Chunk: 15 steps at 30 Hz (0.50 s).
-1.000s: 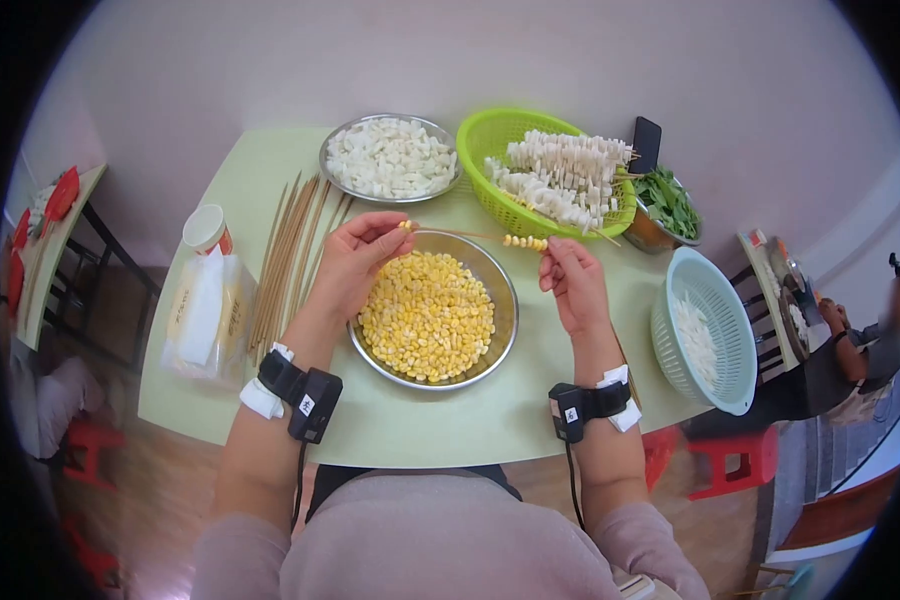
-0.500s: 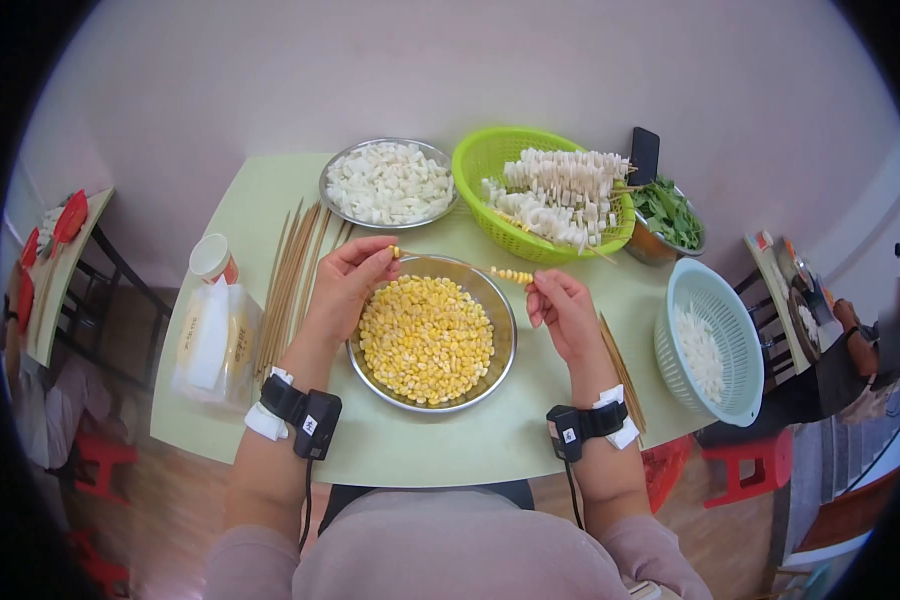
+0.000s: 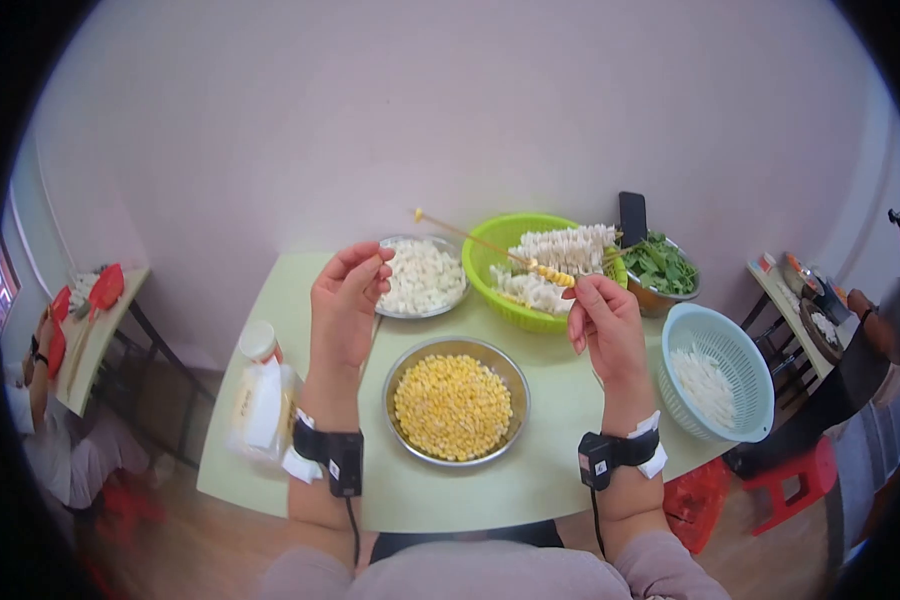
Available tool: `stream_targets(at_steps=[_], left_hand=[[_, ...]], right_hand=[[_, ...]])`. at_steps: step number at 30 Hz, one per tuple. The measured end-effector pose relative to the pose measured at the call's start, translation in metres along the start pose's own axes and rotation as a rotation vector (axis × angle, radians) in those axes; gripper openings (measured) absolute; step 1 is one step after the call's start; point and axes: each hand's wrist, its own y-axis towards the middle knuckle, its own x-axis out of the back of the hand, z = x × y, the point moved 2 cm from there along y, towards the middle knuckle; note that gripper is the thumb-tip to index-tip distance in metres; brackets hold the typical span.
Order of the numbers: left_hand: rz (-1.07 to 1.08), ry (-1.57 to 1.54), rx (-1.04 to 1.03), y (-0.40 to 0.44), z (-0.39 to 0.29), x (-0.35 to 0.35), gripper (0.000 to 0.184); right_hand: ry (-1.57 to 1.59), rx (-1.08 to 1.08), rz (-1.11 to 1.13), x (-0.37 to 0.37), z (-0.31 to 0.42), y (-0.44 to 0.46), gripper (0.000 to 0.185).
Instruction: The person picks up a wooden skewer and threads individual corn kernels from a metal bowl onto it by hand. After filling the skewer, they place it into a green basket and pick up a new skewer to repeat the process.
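My right hand (image 3: 615, 325) grips a bamboo skewer (image 3: 475, 240) by the end where several corn kernels (image 3: 550, 273) are threaded. The skewer slants up to the left, with one yellow kernel (image 3: 418, 214) at its far tip. My left hand (image 3: 345, 305) is raised left of that tip, apart from it. Its thumb and fingertips are pinched together; whether anything tiny is between them I cannot make out. Between and below my hands stands a steel bowl (image 3: 523, 420) holding loose corn kernels (image 3: 450, 405).
Behind are a plate of white cubes (image 3: 420, 280), a green basket (image 3: 485, 270) with white skewers, a phone (image 3: 632, 218) and a bowl of leafy greens (image 3: 660, 265). A blue colander (image 3: 755, 400) stands right; a paper cup (image 3: 260, 342) and plastic-wrapped pack (image 3: 265, 410) left. Other people sit at side tables.
My view has tilted up. Both hands have risen; the left has moved away from the kernel, which is now on the skewer's tip. The skewer now tilts upward in my right hand.
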Motion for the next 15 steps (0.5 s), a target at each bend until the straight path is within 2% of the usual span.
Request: stream_targets(at_steps=[2, 5, 7, 12, 14, 15], left_hand=[[-0.002, -0.064, 0.001, 0.001, 0.000, -0.003, 0.023], [-0.028, -0.211, 0.164, -0.005, 0.000, -0.017, 0.029], [-0.031, -0.247, 0.150, -0.008, 0.002, -0.013, 0.030], [-0.141, -0.379, 0.126, -0.005, 0.000, 0.004, 0.032], [-0.073, -0.460, 0.116, -0.001, -0.001, 0.010, 0.031], [-0.108, -0.443, 0.112, -0.001, -0.003, 0.009, 0.032]], right_hand=[[0.019, 0.049, -0.014, -0.015, 0.005, 0.003, 0.025], [-0.048, 0.130, -0.057, -0.038, 0.006, 0.002, 0.024], [-0.118, 0.185, -0.110, -0.048, 0.004, -0.003, 0.020], [-0.271, 0.245, -0.085, -0.058, -0.003, -0.008, 0.016], [-0.347, 0.272, -0.064, -0.058, -0.004, -0.008, 0.015], [-0.349, 0.272, -0.067, -0.058, -0.003, -0.008, 0.015]])
